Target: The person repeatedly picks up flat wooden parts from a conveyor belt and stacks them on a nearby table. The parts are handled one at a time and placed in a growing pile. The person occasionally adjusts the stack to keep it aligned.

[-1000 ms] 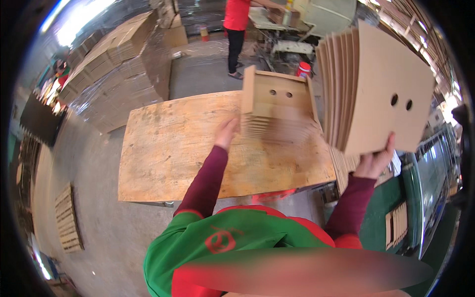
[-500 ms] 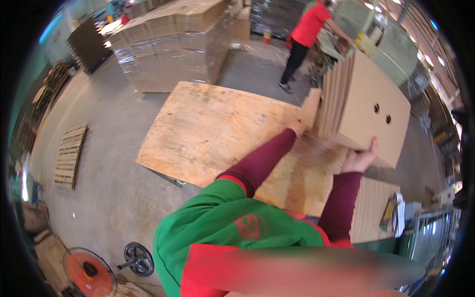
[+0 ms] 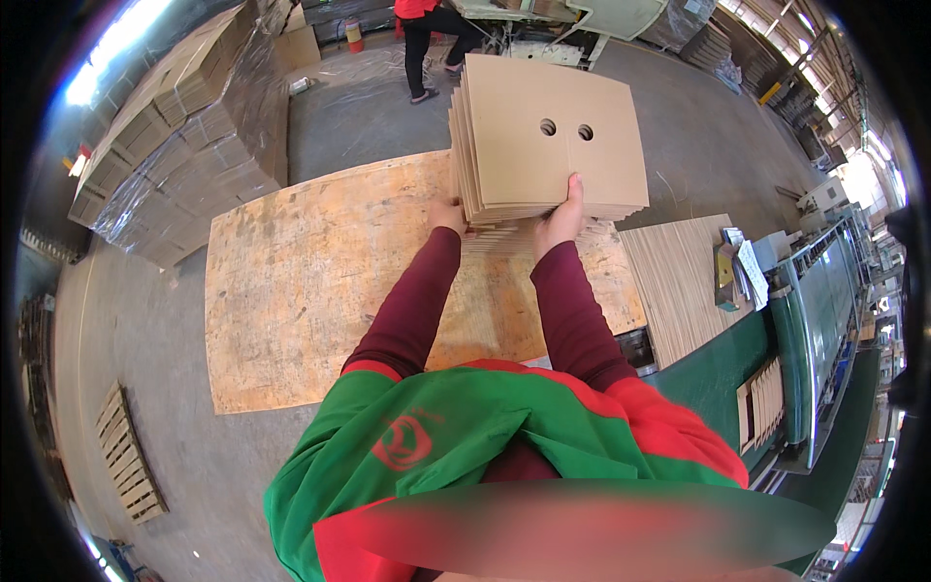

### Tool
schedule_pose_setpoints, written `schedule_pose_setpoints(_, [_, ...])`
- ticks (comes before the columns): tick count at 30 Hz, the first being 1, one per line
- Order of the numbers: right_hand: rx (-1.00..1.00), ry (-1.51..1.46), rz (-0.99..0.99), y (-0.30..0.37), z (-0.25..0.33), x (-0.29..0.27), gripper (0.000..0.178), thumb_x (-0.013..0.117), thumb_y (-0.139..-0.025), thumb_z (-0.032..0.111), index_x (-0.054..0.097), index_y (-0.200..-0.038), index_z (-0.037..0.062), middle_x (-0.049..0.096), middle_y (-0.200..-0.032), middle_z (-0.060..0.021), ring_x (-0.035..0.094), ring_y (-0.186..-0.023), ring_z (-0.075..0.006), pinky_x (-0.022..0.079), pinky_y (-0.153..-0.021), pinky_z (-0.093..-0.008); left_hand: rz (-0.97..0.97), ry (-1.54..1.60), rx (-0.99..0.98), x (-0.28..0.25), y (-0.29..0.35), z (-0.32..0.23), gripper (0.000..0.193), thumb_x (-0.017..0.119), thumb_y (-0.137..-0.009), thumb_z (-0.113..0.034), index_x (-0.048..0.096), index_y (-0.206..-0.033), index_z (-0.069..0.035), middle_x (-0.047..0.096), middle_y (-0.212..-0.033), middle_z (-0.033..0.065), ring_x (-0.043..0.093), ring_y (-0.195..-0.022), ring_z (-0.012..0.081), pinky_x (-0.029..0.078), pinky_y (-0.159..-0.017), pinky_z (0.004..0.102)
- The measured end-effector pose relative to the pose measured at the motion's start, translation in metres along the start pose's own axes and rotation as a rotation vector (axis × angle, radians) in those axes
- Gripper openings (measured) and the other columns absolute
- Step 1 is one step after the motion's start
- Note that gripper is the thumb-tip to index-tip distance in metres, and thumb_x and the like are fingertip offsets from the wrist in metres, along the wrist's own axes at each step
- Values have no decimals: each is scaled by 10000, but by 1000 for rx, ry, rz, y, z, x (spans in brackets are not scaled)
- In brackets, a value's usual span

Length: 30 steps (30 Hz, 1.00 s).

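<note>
A thick stack of brown cardboard sheets point(image 3: 524, 165), its top sheet pierced by two round holes, is tilted up at the far right part of a worn wooden tabletop point(image 3: 320, 281). My right hand point(image 3: 562, 218) grips its near edge, thumb lying on the top sheet and fingers hidden underneath. At the lower left corner, my left hand point(image 3: 447, 215) is closed on the stack's side; part of its fingers is out of sight. Beneath the raised stack, more layered cardboard edges point(image 3: 499, 239) show between my hands.
Right of the table lies a pile of cardboard point(image 3: 679, 281) with a small box point(image 3: 725, 276) on it, beside a green conveyor belt point(image 3: 722, 364). Film-wrapped cartons point(image 3: 184, 145) stand at the far left. A wooden pallet point(image 3: 129, 456) lies on the floor. Another person point(image 3: 422, 44) stands beyond the table.
My view has swung to the right, so the stack and both hands appear nearer the middle. The stack leans back more, with its holed face turned toward me. Both hands remain on it.
</note>
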State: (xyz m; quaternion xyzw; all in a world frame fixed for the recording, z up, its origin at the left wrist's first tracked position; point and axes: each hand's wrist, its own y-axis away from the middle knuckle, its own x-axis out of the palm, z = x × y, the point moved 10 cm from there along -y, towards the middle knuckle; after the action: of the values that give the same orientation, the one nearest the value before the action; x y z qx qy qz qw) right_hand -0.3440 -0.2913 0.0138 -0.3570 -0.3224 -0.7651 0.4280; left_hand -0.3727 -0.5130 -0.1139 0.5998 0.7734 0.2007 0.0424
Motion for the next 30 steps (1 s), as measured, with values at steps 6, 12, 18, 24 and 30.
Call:
schedule_pose_setpoints(6, [-92, 97, 68, 15, 18, 25, 467, 611, -889, 321, 485, -1209, 6, 554, -1188, -95, 537, -1069, -207, 430, -935, -370, -38, -32, -67, -4, -4, 20, 280, 630, -830, -98, 617, -1069, 46, 671, -826, 155, 645, -537, 245, 538, -423, 341])
schedule_pose_setpoints(12, [-14, 157, -95, 9, -5, 2, 533, 627, -870, 386, 481, -1241, 33, 521, -1246, -81, 508, -1125, -226, 417, -951, -403, 39, 37, -80, -3, 4, 18, 284, 457, -878, -15, 562, -1139, 28, 661, -936, 179, 624, -570, 248, 547, -486, 363])
schedule_pose_setpoints(18, [9, 210, -288, -1, -30, -43, 600, 689, -824, 361, 465, -1250, 3, 496, -1276, -115, 510, -1121, -246, 446, -908, -437, 3, 73, -188, -15, -4, 39, 344, 417, -894, -14, 512, -1223, 16, 622, -1064, 201, 630, -575, 279, 561, -513, 386])
schedule_pose_setpoints(24, [14, 45, -73, -8, -36, -19, 508, 716, -818, 240, 477, -1162, -48, 560, -1168, -148, 554, -1030, -242, 454, -906, -400, -16, 118, -209, -19, -14, 45, 340, 434, -920, -150, 537, -1199, 14, 609, -1065, 206, 605, -534, 316, 539, -475, 403])
schedule_pose_setpoints(30, [-46, 188, -163, -18, -49, -52, 495, 711, -831, 234, 504, -1209, -10, 575, -1170, -107, 572, -1026, -224, 492, -833, -380, -115, 71, -177, -49, -4, 29, 348, 482, -925, -263, 544, -1134, 8, 606, -1013, 159, 595, -582, 253, 523, -513, 391])
